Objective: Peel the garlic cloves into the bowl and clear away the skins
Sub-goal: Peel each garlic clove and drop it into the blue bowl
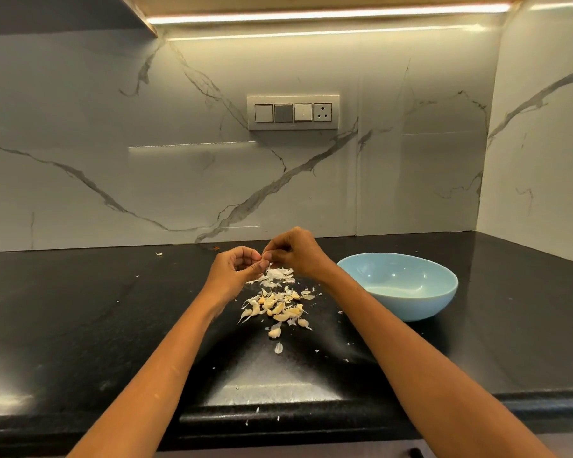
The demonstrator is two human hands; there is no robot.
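My left hand and my right hand meet fingertip to fingertip above the black counter, pinching one small garlic clove between them. Most of the clove is hidden by the fingers. Just below the hands lies a heap of white papery skins. Nearer to me is a loose pile of several unpeeled garlic cloves, with scraps of skin scattered around it. A light blue bowl stands to the right of the pile and looks empty.
The black counter runs back to a marble wall and turns a corner at the right. A switch plate sits on the wall. A stray bit of skin lies at the back left. The counter's front edge is close to me.
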